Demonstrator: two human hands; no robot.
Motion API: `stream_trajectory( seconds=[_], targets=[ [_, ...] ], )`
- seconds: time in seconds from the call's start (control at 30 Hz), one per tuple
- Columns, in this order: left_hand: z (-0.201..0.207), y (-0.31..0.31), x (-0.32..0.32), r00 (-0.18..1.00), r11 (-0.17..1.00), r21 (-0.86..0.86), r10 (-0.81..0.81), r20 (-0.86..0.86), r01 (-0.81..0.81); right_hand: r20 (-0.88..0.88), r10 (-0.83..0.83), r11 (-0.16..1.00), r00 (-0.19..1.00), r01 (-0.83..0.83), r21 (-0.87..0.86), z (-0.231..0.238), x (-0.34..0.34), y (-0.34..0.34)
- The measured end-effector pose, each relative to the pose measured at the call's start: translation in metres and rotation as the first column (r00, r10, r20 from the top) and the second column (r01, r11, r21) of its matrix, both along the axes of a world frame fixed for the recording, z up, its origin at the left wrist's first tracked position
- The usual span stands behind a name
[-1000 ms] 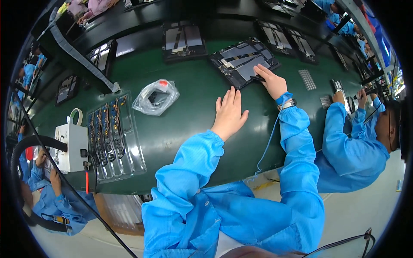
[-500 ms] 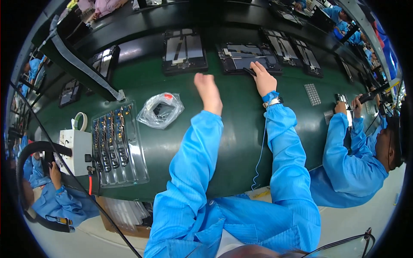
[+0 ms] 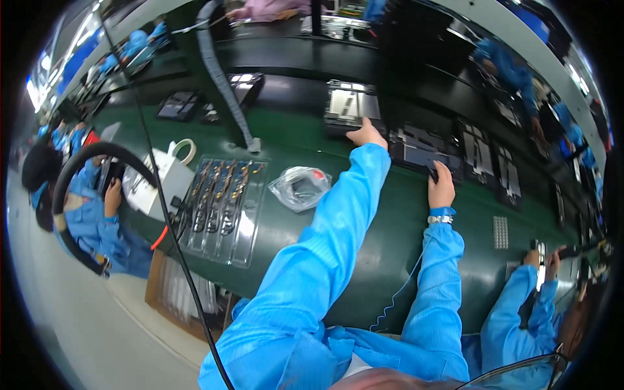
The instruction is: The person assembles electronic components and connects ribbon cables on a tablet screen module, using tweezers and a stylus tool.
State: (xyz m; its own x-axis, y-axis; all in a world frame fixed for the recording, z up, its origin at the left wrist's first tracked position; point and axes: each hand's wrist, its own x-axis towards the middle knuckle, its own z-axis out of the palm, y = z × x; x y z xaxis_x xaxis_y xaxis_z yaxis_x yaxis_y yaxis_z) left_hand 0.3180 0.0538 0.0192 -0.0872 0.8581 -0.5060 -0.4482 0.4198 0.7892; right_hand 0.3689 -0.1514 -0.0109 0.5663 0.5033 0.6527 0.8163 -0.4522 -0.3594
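Note:
My left hand (image 3: 368, 135) reaches to the back of the bench. Its thumb and fingers close on the near right corner of an opened tablet (image 3: 353, 104), a black frame with pale grey panels inside. My right hand (image 3: 442, 186) is closed around a slim dark tool (image 3: 432, 173), mostly hidden by the fingers, so its kind is unclear. That hand is at the near edge of a second opened tablet (image 3: 422, 149), which lies to the right of the first. A wristband with a coiled blue cord (image 3: 394, 300) circles my right wrist.
Further opened tablets (image 3: 476, 149) stand to the right. Left of my arm lie a clear bag (image 3: 300, 188) with a coil inside, a clear tray (image 3: 242, 244) of cable parts and a white box (image 3: 159, 185) with a black hose. A post (image 3: 227, 84) rises behind. Co-workers sit on both sides.
My left hand has moved forward onto the left tablet's corner. The right hand stays by the second tablet with the dark tool. The whole view has turned leftward, shifting the bench rightward.

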Motion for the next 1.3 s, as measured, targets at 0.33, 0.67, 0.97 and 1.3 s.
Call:
stream_trajectory(
  seconds=[0.33, 0.67, 0.97, 1.3],
  targets=[
    [0.043, -0.080, -0.107, 0.773, 0.943, -0.038, -0.248, 0.584, 0.331, -0.146, 0.166, 0.970, 0.975, -0.136, 0.201, -0.006, 0.016, 0.002],
    [0.041, -0.129, -0.378, 0.379, 0.454, 0.208, -0.868, 0.320, 0.866, -0.849, 0.507, 0.852, 0.150, 0.058, 0.520, 0.069, -0.140, -0.089],
    [-0.002, -0.106, -0.420, 0.353, 0.193, 0.306, -0.296, -0.888, 0.932, -0.731, 0.091, 0.943, 0.676, -0.295, -0.155, 0.042, -0.247, -0.106],
    [0.050, -0.082, -0.403, 0.098, 0.080, 0.118, 0.227, -0.969, 0.990, -0.439, 0.304, 0.952, 0.845, -0.286, 0.109, 0.104, -0.249, -0.061]
  ],
)
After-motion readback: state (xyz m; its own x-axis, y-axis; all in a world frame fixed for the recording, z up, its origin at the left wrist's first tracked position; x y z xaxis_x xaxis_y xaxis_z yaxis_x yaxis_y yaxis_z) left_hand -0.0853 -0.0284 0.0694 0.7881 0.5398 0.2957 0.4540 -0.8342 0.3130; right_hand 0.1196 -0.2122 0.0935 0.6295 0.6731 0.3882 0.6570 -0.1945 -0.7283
